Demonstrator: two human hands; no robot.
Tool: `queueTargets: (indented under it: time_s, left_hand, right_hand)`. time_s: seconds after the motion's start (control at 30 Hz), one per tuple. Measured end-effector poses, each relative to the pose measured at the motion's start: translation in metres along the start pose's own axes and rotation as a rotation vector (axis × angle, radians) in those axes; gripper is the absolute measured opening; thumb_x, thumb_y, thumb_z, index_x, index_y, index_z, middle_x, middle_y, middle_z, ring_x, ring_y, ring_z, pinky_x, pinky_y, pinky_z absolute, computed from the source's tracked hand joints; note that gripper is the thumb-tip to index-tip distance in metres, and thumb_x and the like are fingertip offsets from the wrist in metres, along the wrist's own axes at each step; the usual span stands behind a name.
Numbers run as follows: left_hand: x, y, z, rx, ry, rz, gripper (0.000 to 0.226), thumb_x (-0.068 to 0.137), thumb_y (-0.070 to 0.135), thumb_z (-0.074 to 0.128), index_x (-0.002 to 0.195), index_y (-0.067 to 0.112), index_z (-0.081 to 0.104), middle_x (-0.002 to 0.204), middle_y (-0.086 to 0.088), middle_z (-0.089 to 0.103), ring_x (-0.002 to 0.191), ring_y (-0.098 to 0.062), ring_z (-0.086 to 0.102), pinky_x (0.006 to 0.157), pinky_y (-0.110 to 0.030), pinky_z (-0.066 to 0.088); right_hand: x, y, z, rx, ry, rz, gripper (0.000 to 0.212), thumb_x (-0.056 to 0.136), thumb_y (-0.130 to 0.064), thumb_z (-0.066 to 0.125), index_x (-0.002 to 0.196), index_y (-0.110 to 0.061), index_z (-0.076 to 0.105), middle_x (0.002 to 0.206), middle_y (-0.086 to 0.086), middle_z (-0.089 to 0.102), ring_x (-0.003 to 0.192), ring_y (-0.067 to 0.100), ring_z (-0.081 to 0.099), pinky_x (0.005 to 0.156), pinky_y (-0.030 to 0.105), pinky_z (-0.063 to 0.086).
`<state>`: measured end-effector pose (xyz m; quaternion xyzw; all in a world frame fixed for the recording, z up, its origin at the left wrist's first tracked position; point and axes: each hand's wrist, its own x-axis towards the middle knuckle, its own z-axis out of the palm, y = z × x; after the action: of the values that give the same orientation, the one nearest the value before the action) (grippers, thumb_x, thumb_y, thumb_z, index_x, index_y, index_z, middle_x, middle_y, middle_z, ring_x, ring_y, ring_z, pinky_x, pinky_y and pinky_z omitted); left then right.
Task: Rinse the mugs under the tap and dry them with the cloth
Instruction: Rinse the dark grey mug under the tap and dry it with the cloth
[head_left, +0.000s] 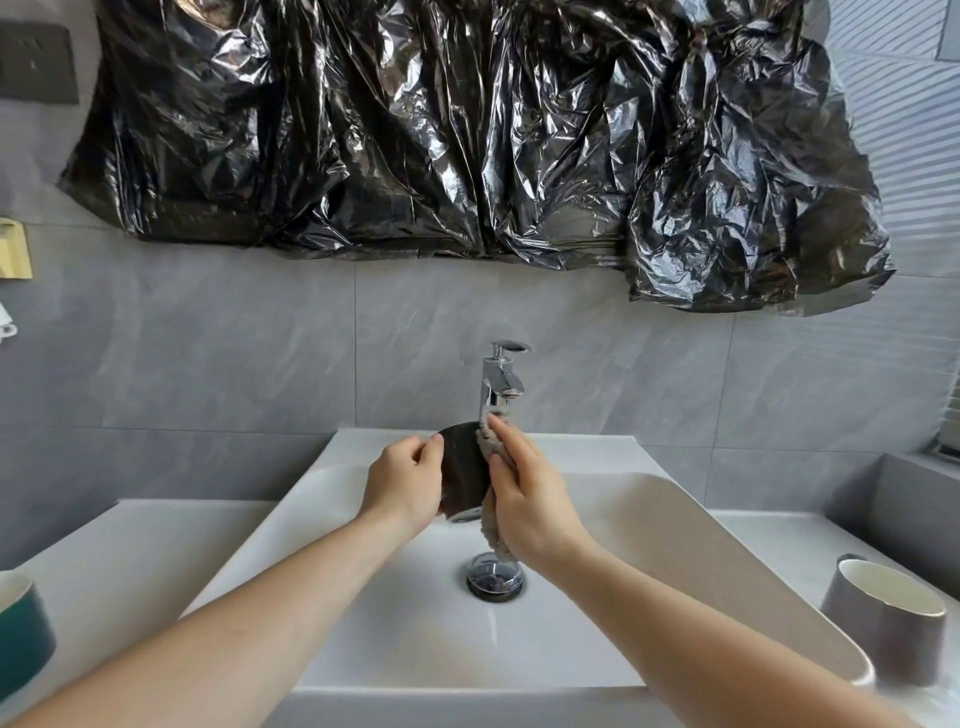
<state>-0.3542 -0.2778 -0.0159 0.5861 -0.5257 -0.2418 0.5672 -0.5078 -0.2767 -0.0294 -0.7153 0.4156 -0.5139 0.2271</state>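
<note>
Mug (462, 475), dark and tilted, sits above the white sink (675, 519) just below the tap (501, 382) at twelve o'clock. The left hand (402, 483) grips its left side with curled fingers. The right hand (530, 499) presses a grey cloth (493, 530) against the mug's right side, fingers wrapped over the fabric, whose tail hangs toward the drain (494, 576). A grey mug (883, 623) stands on the counter at four o'clock, a green mug (21, 634) at eight o'clock.
</note>
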Motion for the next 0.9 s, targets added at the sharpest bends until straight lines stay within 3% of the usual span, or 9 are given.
queueTargets:
  time_s: [0.1,0.17,0.27,0.37,0.5,0.6,0.7,0.8,0.9]
  left_hand:
    - [-0.003,0.003,0.001,-0.062,-0.041,-0.007,0.044,0.105,0.036,0.053,0.087,-0.002,0.066,0.089,-0.023,0.07,0.094,-0.044,0.071,0.084,-0.059,0.061]
    - [-0.005,0.005,0.002,-0.115,-0.044,0.007,0.042,0.103,0.032,0.056,0.077,0.001,0.063,0.077,-0.015,0.066,0.086,-0.041,0.071,0.078,-0.06,0.063]
    - [-0.007,0.006,0.005,-0.12,-0.036,0.054,0.046,0.103,0.03,0.058,0.062,0.009,0.056,0.064,-0.005,0.059,0.073,-0.032,0.065,0.074,-0.06,0.063]
    - [-0.009,0.006,0.006,-0.081,-0.039,0.079,0.047,0.103,0.031,0.058,0.06,0.01,0.055,0.061,-0.004,0.057,0.078,-0.037,0.067,0.08,-0.06,0.061]
    - [-0.006,0.003,0.003,-0.097,-0.012,0.008,0.046,0.1,0.032,0.06,0.064,0.005,0.059,0.065,-0.011,0.062,0.083,-0.044,0.07,0.077,-0.059,0.063]
    - [-0.004,0.002,0.0,-0.063,-0.009,-0.017,0.048,0.091,0.037,0.057,0.08,-0.009,0.06,0.086,-0.03,0.069,0.092,-0.047,0.069,0.082,-0.06,0.061]
    - [-0.005,0.002,-0.001,-0.053,-0.009,-0.018,0.048,0.086,0.037,0.056,0.082,-0.01,0.061,0.091,-0.031,0.07,0.093,-0.046,0.07,0.084,-0.059,0.061]
    - [-0.006,0.004,0.002,-0.098,-0.02,-0.009,0.045,0.076,0.043,0.056,0.069,-0.001,0.066,0.079,-0.025,0.071,0.087,-0.044,0.072,0.081,-0.058,0.061]
    - [-0.007,0.005,0.004,-0.097,-0.022,0.011,0.039,0.074,0.045,0.058,0.049,0.016,0.064,0.066,-0.01,0.068,0.084,-0.04,0.072,0.081,-0.056,0.062]
  right_hand:
    - [-0.001,0.002,0.007,0.023,-0.062,-0.065,0.046,0.11,-0.015,0.042,0.153,-0.03,0.05,0.155,-0.017,0.044,0.113,0.015,0.051,0.104,0.025,0.036]
    - [0.002,0.001,0.006,0.087,-0.019,-0.009,0.047,0.11,-0.018,0.04,0.154,-0.036,0.046,0.13,-0.005,0.056,0.098,0.02,0.048,0.092,0.035,0.041]
    - [0.005,0.005,-0.005,0.083,0.085,0.102,0.034,0.111,-0.026,0.039,0.139,-0.04,0.053,0.11,-0.001,0.07,0.086,0.013,0.063,0.082,0.027,0.053]
    - [0.002,0.006,-0.011,0.045,0.08,0.182,0.022,0.111,-0.027,0.04,0.118,-0.039,0.058,0.104,-0.01,0.073,0.086,0.004,0.066,0.069,0.003,0.045]
    - [-0.002,-0.003,-0.003,0.007,-0.035,0.058,0.052,0.109,-0.016,0.04,0.16,-0.027,0.036,0.165,-0.01,0.034,0.141,-0.002,0.041,0.115,0.014,0.034]
    - [-0.007,-0.005,0.009,-0.074,-0.229,-0.029,0.071,0.101,-0.004,0.036,0.165,-0.031,0.02,0.172,-0.017,0.002,0.155,0.003,0.012,0.125,0.025,0.02]
    - [-0.007,-0.002,0.011,-0.219,-0.236,-0.091,0.069,0.105,-0.005,0.033,0.166,-0.031,0.016,0.175,-0.009,-0.002,0.159,0.001,-0.008,0.126,0.019,0.004]
    - [-0.004,0.002,0.003,-0.228,-0.133,-0.076,0.064,0.106,-0.008,0.035,0.165,-0.029,0.021,0.172,-0.013,0.014,0.159,0.001,0.005,0.113,0.0,0.006]
    - [-0.002,0.004,-0.005,-0.138,-0.054,0.062,0.058,0.106,-0.012,0.038,0.16,-0.031,0.033,0.157,-0.005,0.048,0.147,0.017,0.042,0.119,0.023,0.032]
